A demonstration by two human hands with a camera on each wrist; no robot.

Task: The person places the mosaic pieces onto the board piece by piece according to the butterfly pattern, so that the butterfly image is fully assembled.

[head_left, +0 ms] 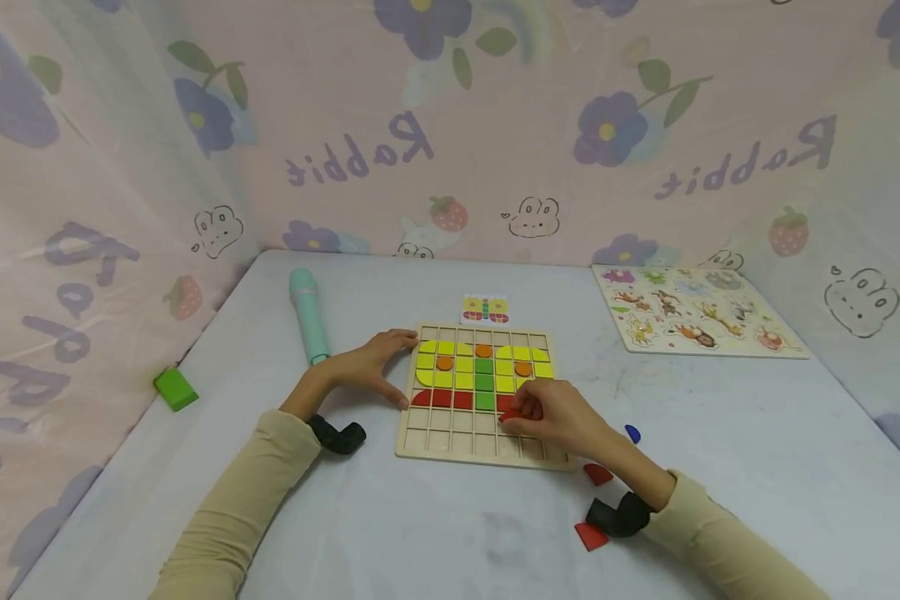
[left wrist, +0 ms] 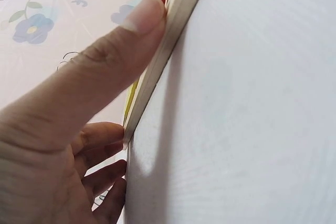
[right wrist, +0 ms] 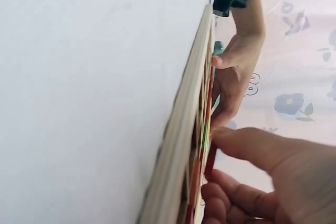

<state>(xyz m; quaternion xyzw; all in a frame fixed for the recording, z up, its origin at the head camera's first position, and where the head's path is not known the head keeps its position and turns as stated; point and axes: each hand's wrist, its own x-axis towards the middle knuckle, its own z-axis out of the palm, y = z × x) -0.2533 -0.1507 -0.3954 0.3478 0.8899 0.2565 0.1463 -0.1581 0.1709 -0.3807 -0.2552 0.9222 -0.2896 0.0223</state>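
Observation:
A wooden grid board (head_left: pixel 450 445) lies mid-table, partly filled with yellow, green, orange and red tiles. My right hand (head_left: pixel 558 410) pinches a red tile (right wrist: pixel 211 160) between thumb and fingers, just over the board's red row, right of the green column (head_left: pixel 484 383). With thumb and fingers spread, my left hand (head_left: pixel 367 367) touches the board's left edge; in the left wrist view the thumb (left wrist: pixel 144 19) rests against the wooden rim. Behind the board lies a small pattern card (head_left: pixel 485 309) showing a butterfly of coloured tiles.
Two loose red tiles (head_left: pixel 597 474) and a blue half-round piece (head_left: pixel 632 433) lie near my right forearm. An animal puzzle board (head_left: pixel 701 312) is at the back right. To the left are a mint-green cylinder (head_left: pixel 310 317) and a green block (head_left: pixel 175 389).

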